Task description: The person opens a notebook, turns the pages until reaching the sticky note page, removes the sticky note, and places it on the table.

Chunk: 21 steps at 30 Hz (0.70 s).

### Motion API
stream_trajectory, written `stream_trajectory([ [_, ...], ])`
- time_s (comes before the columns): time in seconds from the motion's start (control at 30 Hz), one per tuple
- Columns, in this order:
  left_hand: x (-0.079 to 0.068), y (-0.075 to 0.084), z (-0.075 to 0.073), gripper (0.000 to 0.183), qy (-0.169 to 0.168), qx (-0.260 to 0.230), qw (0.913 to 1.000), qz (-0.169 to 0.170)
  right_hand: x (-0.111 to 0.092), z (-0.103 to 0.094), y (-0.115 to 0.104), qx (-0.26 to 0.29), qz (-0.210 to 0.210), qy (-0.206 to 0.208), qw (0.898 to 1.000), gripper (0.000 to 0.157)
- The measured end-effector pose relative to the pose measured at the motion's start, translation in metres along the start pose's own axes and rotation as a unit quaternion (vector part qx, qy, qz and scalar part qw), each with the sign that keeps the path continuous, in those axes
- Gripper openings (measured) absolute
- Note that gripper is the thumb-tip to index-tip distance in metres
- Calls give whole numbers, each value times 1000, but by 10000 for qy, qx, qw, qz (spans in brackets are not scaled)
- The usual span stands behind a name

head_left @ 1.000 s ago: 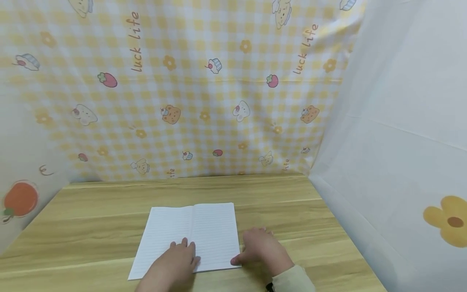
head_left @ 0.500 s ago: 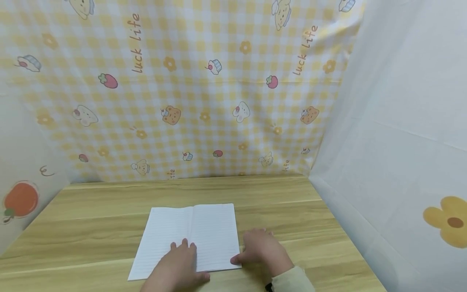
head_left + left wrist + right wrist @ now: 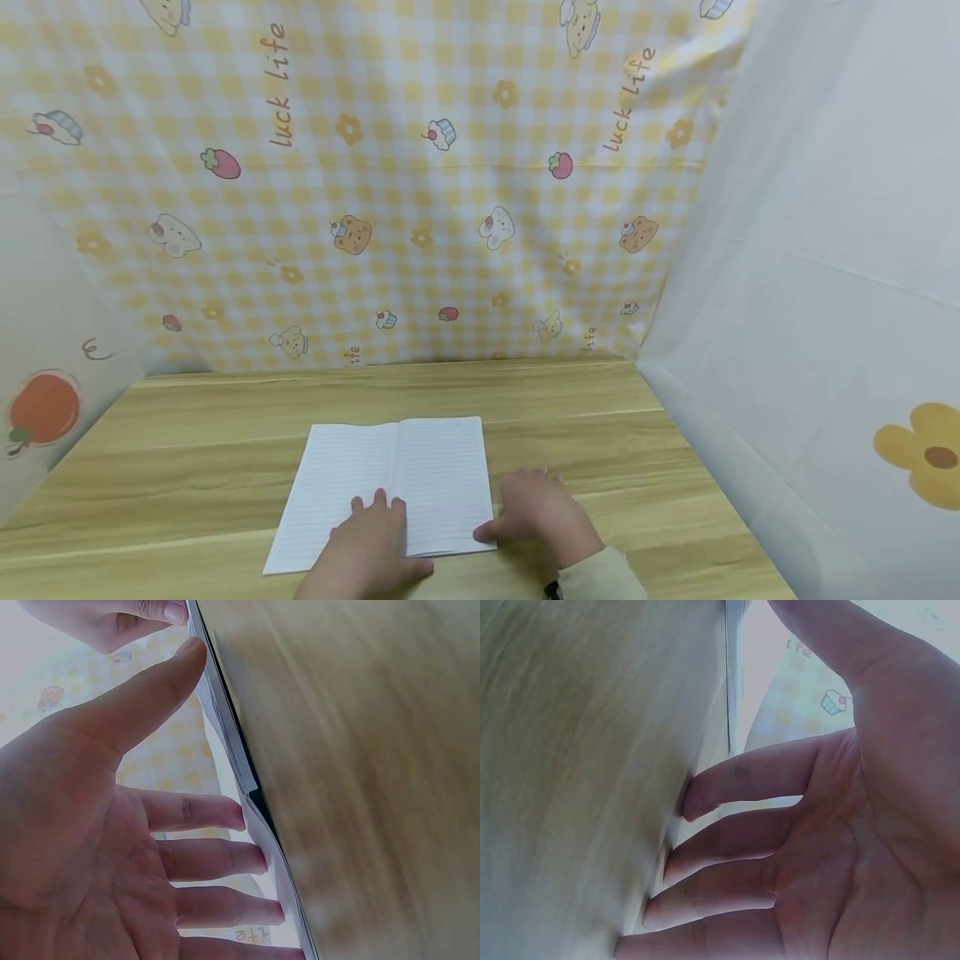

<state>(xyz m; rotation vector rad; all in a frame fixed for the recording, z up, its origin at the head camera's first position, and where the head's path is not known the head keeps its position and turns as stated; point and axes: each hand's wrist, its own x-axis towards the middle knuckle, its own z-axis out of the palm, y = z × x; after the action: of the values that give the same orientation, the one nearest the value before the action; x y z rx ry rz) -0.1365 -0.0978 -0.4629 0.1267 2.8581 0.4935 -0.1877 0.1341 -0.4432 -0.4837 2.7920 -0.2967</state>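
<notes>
An open notebook (image 3: 442,475) with blank ruled pages lies flat on the wooden table. My left hand (image 3: 366,546) rests its fingertips on the left page near the spine, fingers spread, with the thumb out by the bottom edge. In the left wrist view the straight fingers of that hand (image 3: 112,825) touch the paper, seen edge-on. My right hand (image 3: 536,512) stands at the notebook's lower right corner, its thumb on the page edge. Its other fingertips touch the tabletop, as the right wrist view shows along the fingers (image 3: 735,840). Neither hand grips anything.
The wooden table (image 3: 615,433) stretches around the notebook to both sides. Behind it hangs a yellow-checked curtain (image 3: 420,192) with cartoon prints. A white sheet (image 3: 840,275) closes off the right side, and a similar pale one (image 3: 60,292) the left.
My left hand has shifted slightly right, and its thumb has moved from over the page to below the bottom edge. The right hand and the notebook have stayed put.
</notes>
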Motion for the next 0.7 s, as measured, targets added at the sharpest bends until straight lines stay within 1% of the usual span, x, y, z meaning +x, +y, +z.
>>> stream_trajectory([
  [0.2,0,0,1,91,57,-32,10000,2,-1,0,-1,60,-68,65,9999,57],
  [0.43,-4,0,0,88,264,-41,9996,116,0,4,-2,14,-7,151,9999,57],
  [0.63,-6,-1,0,84,175,-116,9997,107,0,7,0,-14,-60,192,9998,57],
  [0.7,-6,-1,-1,82,131,-75,9998,106,0,7,1,2,-94,184,9998,57],
])
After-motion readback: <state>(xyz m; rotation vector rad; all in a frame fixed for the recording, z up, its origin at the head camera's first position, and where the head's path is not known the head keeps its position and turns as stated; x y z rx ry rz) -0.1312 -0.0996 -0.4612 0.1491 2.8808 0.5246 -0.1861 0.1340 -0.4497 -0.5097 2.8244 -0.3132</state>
